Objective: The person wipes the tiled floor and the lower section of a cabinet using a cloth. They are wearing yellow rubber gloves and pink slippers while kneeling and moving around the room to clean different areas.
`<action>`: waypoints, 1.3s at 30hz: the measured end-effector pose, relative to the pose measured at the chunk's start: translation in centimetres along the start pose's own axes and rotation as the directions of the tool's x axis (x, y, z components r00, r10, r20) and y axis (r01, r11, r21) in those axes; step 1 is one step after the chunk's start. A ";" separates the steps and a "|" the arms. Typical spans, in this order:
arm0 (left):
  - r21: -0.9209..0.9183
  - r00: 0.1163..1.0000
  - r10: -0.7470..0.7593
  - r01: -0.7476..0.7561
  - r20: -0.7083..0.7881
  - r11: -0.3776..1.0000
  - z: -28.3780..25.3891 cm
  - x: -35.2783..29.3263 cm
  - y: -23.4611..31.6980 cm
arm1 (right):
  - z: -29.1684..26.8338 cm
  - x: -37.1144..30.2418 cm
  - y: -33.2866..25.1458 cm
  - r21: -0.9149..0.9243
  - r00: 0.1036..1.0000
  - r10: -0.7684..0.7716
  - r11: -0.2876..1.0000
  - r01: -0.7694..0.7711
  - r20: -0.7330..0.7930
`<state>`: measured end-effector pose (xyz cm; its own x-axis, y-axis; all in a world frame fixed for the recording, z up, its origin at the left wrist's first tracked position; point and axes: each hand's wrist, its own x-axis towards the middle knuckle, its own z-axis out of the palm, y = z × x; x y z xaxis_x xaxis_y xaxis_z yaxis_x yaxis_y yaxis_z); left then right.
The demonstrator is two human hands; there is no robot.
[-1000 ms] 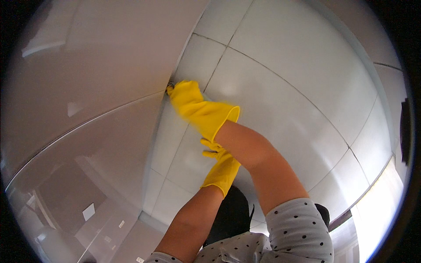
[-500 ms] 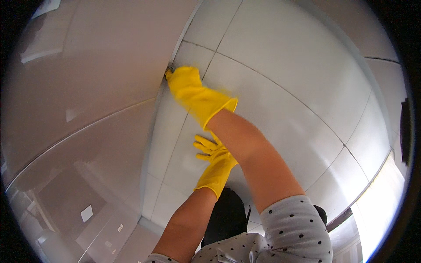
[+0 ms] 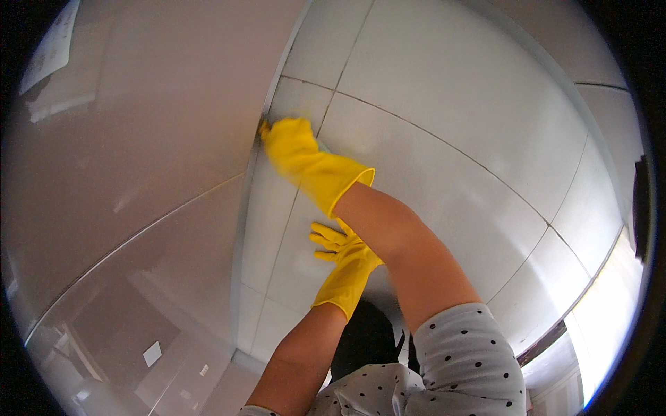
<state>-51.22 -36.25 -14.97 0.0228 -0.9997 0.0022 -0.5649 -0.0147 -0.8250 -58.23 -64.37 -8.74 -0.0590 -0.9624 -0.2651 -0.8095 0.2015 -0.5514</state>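
Note:
My right hand (image 3: pixel 290 142), in a yellow rubber glove, reaches across to the line where the wall (image 3: pixel 173 118) meets the tiled floor (image 3: pixel 430 180). Its fingers are bent against the foot of the wall and slightly smeared by motion. Whatever they press or grip there is hidden by the glove. Beneath the right forearm, my left hand (image 3: pixel 341 244) wears a matching yellow glove. Its fingers are spread over the pale tiles, and nothing shows in them. The right wrist and forearm cover part of this hand.
A glossy, brownish wall with a horizontal seam fills the left side. Dark grout lines cross the pale floor. Another wall (image 3: pixel 603 48) borders the floor at the upper right, and a bright opening (image 3: pixel 607 312) lies at the lower right. A white sheet (image 3: pixel 54 48) is on the wall, upper left.
The view has shifted slightly. My right hand stays at the foot of the wall, a little nearer to me; a small dark bit seen by its fingertips earlier no longer shows. My left hand keeps its pose.

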 end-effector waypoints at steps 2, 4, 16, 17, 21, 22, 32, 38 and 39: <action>-0.072 0.984 0.097 -0.087 0.152 0.994 1.2 -0.7 0.5 | 0.6 0.9 0.9 -0.079 0.997 -0.015 0.997 0.022 0.077; 0.171 0.900 0.110 -0.198 0.423 0.965 2.7 -0.8 0.8 | -2.0 2.1 2.8 -0.126 0.997 -0.060 0.990 0.065 0.042; -0.801 0.696 0.518 0.141 0.498 0.581 -7.9 3.9 -5.5 | -1.0 5.2 4.9 -0.046 0.997 0.049 0.998 -0.047 0.059; -0.869 0.782 0.475 0.164 0.403 0.468 -4.8 2.4 -6.1 | -4.0 5.2 4.6 -0.020 0.999 -0.019 1.000 0.020 0.037; -0.589 0.803 0.347 0.007 0.485 0.808 -1.4 1.0 -3.3 | -8.1 5.4 5.0 -0.026 0.992 -0.031 0.999 0.028 -0.124; -0.530 0.662 0.401 -0.007 0.633 0.848 -4.2 3.0 -3.7 | -6.9 5.0 5.1 -0.071 0.986 -0.001 0.997 -0.011 -0.169; -0.452 0.441 0.406 -0.003 0.800 0.892 -9.8 5.4 -5.6 | -11.2 8.5 9.4 -0.004 0.993 0.049 0.999 -0.049 -0.107; -0.396 0.455 0.349 0.008 0.819 0.918 -8.3 5.3 -4.7 | -9.4 7.4 8.3 0.032 0.993 0.113 0.993 -0.113 -0.022; -0.315 0.490 0.282 -0.016 0.825 0.949 -4.1 3.1 -3.5 | -10.4 8.0 7.4 0.032 0.996 0.071 0.997 -0.069 -0.057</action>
<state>-52.56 -39.36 -9.77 0.5321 -0.4799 -0.6975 -0.7964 -0.0040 -0.6048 -70.78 -72.46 -6.71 -0.1497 -0.9546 -0.2577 -0.7846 0.2733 -0.5566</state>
